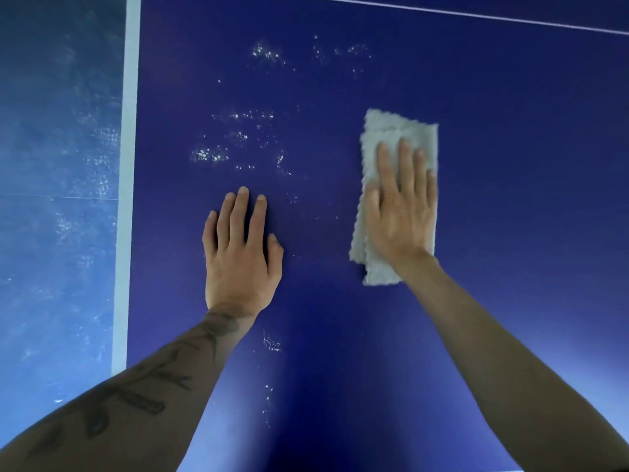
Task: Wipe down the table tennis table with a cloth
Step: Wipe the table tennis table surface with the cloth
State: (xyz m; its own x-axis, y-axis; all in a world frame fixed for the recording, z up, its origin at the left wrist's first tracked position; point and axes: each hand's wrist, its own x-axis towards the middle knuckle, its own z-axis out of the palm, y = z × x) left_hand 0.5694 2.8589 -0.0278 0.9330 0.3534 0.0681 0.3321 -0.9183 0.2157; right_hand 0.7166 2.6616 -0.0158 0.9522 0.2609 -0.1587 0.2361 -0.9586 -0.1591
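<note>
Pressing a folded grey cloth (398, 129) flat onto the dark blue tabletop (510, 233) with the right hand (401, 212), fingers straight and close together, right of centre. Resting the left hand (238, 253) palm-down, fingers straight, on the bare surface left of the cloth, with whitish specks (207, 155) scattered beyond it and a white edge line (127, 165) along the left.

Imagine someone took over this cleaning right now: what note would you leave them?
Left hand: open, flat on the table, holding nothing.
Right hand: open, pressing the cloth down.
Done: the area right of the cloth shows no specks.
Left: white specks beyond the left hand and beside its forearm.
</note>
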